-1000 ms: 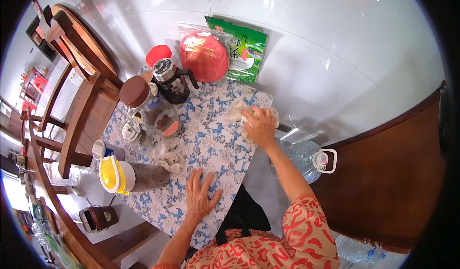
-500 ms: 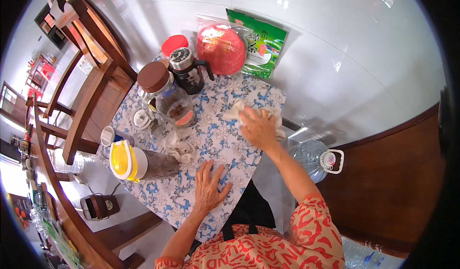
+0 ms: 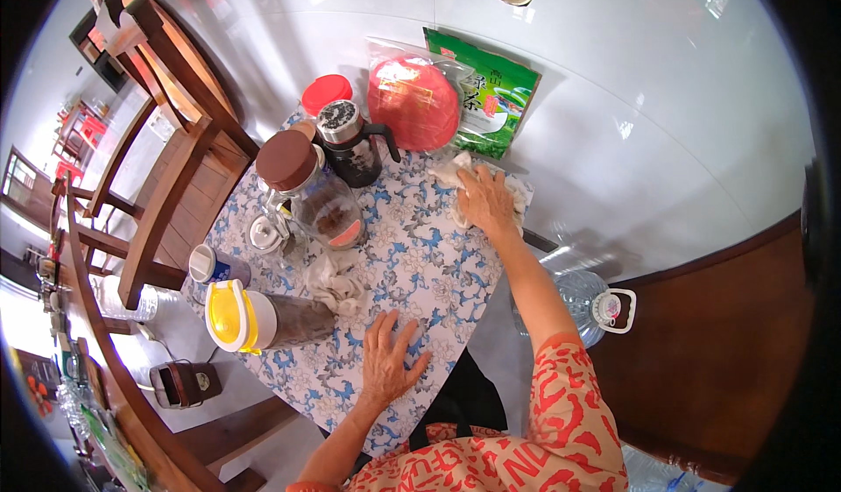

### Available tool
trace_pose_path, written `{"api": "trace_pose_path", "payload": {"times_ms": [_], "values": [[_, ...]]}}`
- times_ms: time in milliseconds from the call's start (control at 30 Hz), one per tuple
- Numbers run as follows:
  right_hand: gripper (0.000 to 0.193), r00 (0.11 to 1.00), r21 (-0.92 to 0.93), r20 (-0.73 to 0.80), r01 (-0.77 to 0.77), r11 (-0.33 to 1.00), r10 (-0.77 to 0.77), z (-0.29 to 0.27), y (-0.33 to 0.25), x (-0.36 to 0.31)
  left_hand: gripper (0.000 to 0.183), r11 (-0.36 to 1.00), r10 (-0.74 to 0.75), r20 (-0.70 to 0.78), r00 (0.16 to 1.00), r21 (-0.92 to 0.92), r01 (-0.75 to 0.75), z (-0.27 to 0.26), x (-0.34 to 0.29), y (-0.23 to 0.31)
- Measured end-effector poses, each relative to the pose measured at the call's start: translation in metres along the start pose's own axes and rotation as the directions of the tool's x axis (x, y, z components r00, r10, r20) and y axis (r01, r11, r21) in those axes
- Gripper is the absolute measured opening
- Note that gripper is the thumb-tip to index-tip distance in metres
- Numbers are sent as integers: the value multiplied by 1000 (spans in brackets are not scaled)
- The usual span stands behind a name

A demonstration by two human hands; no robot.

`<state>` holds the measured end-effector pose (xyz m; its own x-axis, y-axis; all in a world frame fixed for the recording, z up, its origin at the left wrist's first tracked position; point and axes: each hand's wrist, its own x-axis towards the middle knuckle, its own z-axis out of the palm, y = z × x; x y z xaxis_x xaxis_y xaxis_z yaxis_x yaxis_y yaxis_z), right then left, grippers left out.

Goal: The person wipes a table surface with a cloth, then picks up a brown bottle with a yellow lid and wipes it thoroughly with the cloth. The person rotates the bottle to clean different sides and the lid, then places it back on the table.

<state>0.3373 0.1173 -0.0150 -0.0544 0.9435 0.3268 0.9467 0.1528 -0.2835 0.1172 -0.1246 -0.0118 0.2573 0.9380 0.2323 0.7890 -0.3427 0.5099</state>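
Observation:
A small table with a blue-and-white floral top [image 3: 429, 273] lies before me. My right hand [image 3: 491, 201] presses a whitish cloth [image 3: 451, 173] onto its far right part, fingers bent over it. Flat on the near part of the tabletop rests my left hand [image 3: 387, 361], fingers spread, holding nothing. Beyond it sits a second crumpled cloth [image 3: 337, 283], beside a clear jar with a yellow-and-white lid [image 3: 229, 317]. A glass jar with a brown lid [image 3: 287, 161] and a black handled mug [image 3: 353, 155] stand farther back.
A red round package [image 3: 413, 102] and a green tea bag [image 3: 491, 89] lean against the white wall. A small glass teapot [image 3: 265, 233] and a white-lidded container [image 3: 210, 266] stand at left. Wooden chairs [image 3: 166, 203] flank the table; a large water bottle [image 3: 583, 304] is at right.
My right hand has slid the cloth away from me toward the green bag at the table's far corner. My left hand stays on the tabletop. The view has shifted slightly.

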Motion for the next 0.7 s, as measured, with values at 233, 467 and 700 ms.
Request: {"api": "trace_pose_path", "payload": {"times_ms": [233,467,700], "values": [[38,998,32,10,63,998,-63,-2,-14,-16,55,1000,-8,-4,1000,-13,8,0,1,-2],[36,967,160,-9,251,955,-253,-4,-60,-39,55,999,-21,14,1000,-26,21,1,-1,-2],[38,968,114,3,251,961,-252,26,-99,-10,56,1000,-6,9,1000,-1,6,-2,2,1]]}}
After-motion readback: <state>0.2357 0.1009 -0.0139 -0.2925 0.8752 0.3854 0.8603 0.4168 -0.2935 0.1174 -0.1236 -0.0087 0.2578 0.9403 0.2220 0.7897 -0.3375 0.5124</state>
